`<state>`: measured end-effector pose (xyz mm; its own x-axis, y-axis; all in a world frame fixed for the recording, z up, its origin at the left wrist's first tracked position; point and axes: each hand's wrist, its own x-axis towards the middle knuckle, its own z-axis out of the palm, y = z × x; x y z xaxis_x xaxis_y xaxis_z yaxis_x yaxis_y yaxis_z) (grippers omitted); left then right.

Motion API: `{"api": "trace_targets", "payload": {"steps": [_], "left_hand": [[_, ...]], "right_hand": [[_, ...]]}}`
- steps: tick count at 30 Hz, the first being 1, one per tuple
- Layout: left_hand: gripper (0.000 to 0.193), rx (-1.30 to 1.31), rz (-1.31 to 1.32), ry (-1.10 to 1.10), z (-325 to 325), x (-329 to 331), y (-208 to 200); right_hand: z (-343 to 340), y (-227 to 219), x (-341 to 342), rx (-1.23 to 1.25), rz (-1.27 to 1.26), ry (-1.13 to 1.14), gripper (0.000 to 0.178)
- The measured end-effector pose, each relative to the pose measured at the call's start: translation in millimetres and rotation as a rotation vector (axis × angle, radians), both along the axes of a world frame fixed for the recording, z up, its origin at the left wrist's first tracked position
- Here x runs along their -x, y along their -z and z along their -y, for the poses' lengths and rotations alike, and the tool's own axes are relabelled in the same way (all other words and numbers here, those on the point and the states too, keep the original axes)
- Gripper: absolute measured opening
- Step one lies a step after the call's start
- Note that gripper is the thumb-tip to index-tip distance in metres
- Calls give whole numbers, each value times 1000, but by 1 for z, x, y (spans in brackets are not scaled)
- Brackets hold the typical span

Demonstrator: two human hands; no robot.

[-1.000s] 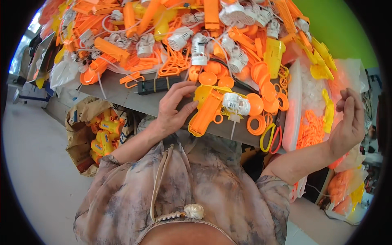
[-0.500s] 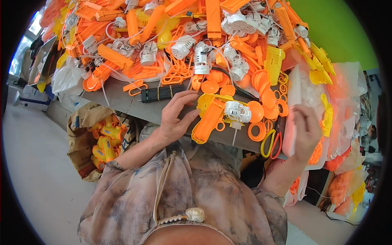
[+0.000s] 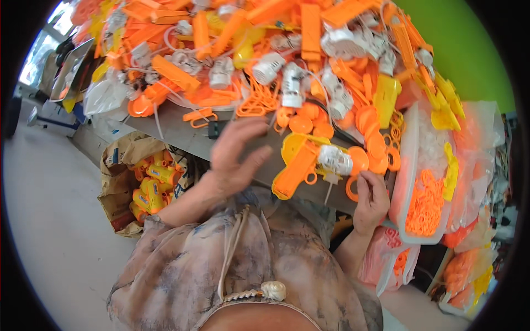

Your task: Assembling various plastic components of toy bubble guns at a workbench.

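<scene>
A yellow half-shell of a toy gun (image 3: 286, 186) lies on the table edge in front of me. In it sit a long orange block (image 3: 300, 172) and a white cylindrical part (image 3: 335, 160). My left hand (image 3: 237, 154) hovers beside the shell, blurred, thumb and fingers apart, with nothing in it. To the right, my right hand (image 3: 370, 203) is down at the table edge, fingers bent together over an orange ring (image 3: 351, 189); what they hold, if anything, is hidden. Orange round caps (image 3: 359, 159) lie just beyond that hand.
A heap of orange blocks (image 3: 310, 30), white motor-like parts (image 3: 291, 85) and tubes covers the table's far side. At right stands a clear tub (image 3: 400, 207) with orange rings. A paper sack (image 3: 113, 182) of yellow-orange toys stands lower left. A black block (image 3: 213, 130) lies behind my left hand.
My right hand has come down and left to the rings, covering where the scissors lay. My left hand has drawn away from the shell's edge. The whole view has shifted slightly.
</scene>
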<state>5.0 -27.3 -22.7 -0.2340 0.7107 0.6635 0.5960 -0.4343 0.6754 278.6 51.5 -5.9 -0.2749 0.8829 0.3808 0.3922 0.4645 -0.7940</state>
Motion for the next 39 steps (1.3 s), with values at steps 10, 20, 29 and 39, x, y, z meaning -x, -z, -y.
{"api": "trace_targets", "payload": {"steps": [10, 20, 29, 39], "left_hand": [[42, 148, 100, 106, 11, -2, 7], [40, 131, -74, -139, 13, 24, -3], [40, 37, -188, -182, 22, 40, -17], [33, -128, -209, -836, 31, 209, -76]], "right_hand": [[18, 3, 6, -89, 175, -34, 14], [56, 22, 19, -70, 155, -239, 29], [48, 14, 43, -251, 170, -399, 33], [38, 4, 44, -207, 145, -296, 21]]}}
